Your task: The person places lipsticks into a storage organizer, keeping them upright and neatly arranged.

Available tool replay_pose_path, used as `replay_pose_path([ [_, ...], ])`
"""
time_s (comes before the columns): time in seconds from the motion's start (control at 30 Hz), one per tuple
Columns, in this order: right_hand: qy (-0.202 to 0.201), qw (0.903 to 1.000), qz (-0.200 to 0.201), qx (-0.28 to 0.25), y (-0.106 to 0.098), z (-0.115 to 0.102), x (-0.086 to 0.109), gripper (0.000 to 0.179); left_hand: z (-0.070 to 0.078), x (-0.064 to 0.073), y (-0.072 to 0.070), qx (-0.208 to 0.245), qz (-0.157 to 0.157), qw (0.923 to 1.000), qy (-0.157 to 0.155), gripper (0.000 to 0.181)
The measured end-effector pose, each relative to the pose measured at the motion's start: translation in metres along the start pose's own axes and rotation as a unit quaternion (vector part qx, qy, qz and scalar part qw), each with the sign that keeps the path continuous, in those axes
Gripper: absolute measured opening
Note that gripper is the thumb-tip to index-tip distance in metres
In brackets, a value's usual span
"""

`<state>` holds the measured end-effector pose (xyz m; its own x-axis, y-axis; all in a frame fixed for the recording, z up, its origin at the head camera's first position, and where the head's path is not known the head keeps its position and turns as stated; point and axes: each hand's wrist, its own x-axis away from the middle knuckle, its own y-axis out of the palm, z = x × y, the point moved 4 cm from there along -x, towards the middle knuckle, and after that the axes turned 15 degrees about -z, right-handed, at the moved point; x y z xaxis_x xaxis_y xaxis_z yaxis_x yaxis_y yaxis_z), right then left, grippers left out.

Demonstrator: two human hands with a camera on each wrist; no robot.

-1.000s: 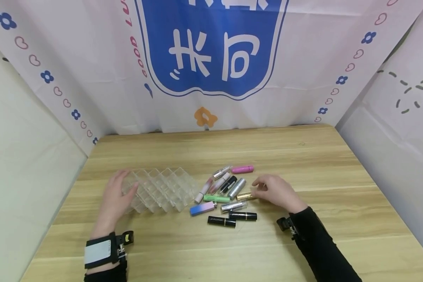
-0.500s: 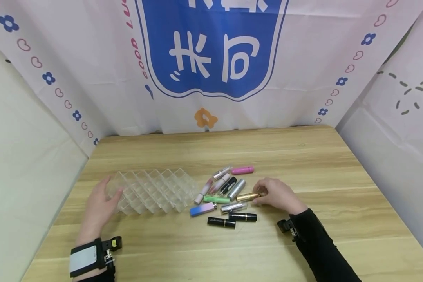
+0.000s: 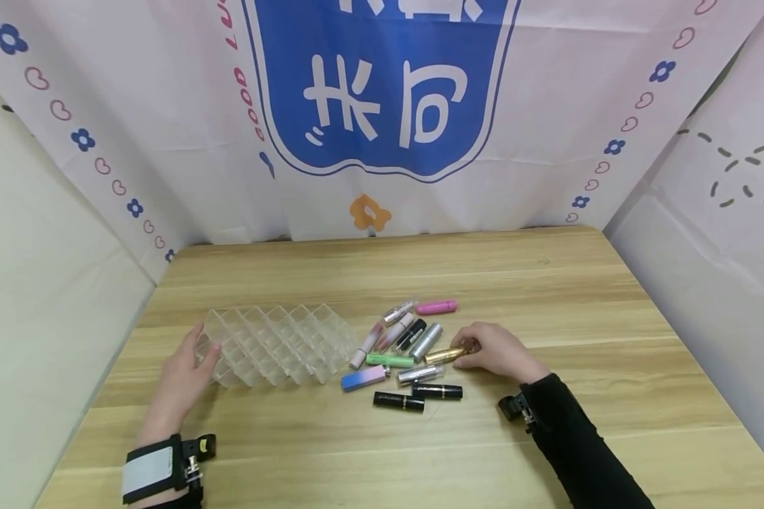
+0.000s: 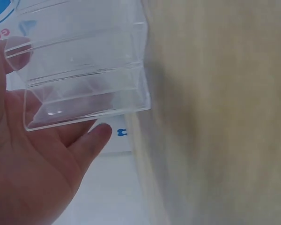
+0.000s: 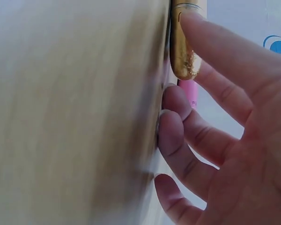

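A clear plastic lipstick organizer (image 3: 280, 346) with diamond-shaped slots stands on the left of the table. My left hand (image 3: 184, 375) grips its left end; in the left wrist view, the fingers and thumb sit around the clear wall (image 4: 84, 89). Right of the organizer lies a loose group of lipstick and lip gloss tubes. At that group's right side, my right hand (image 3: 493, 350) pinches the end of a gold lipstick tube (image 3: 444, 355), which lies low at the tabletop. In the right wrist view the thumb lies on the gold tube (image 5: 183, 51), and the other fingers are bent.
Near the gold tube are a silver tube (image 3: 427, 343), a green tube (image 3: 390, 360), a clear-capped silver tube (image 3: 420, 375) and a pink tube (image 3: 436, 307). Two black tubes (image 3: 399, 401) and a blue-pink tube (image 3: 365, 378) lie nearer the front. A printed cloth (image 3: 293, 205) hangs behind the table.
My left hand has shifted left along the organizer to its end, while the organizer stays about where it was. My right fingers have settled around the end of the gold tube.
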<state>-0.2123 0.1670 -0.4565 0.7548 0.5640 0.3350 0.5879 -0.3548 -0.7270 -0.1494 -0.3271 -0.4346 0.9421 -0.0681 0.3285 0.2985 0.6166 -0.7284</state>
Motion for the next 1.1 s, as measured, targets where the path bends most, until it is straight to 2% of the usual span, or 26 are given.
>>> replay_pose_path([
  [0.3,0.0,1.0,0.004,-0.004,0.0,0.003,0.0,0.014,-0.002,-0.003,0.002,0.013,-0.004,0.9999,0.0,0.078],
  [0.57,-0.003,0.9993,0.002,-0.037,-0.003,0.003,0.003,0.013,0.001,-0.005,0.001,-0.013,0.006,0.9999,0.001,0.078],
  [0.77,-0.018,0.997,-0.006,-0.076,-0.007,0.0,0.005,0.01,0.0,-0.004,0.0,0.0,-0.009,0.9998,-0.015,0.08],
  [0.93,-0.02,0.9979,0.007,-0.061,-0.01,-0.004,0.006,0.011,-0.003,-0.004,0.0,0.013,-0.028,0.999,-0.033,0.082],
  [1.1,-0.022,0.9985,0.021,-0.045,-0.014,-0.009,0.007,0.012,-0.004,-0.003,0.001,0.016,-0.03,0.9987,-0.038,0.082],
])
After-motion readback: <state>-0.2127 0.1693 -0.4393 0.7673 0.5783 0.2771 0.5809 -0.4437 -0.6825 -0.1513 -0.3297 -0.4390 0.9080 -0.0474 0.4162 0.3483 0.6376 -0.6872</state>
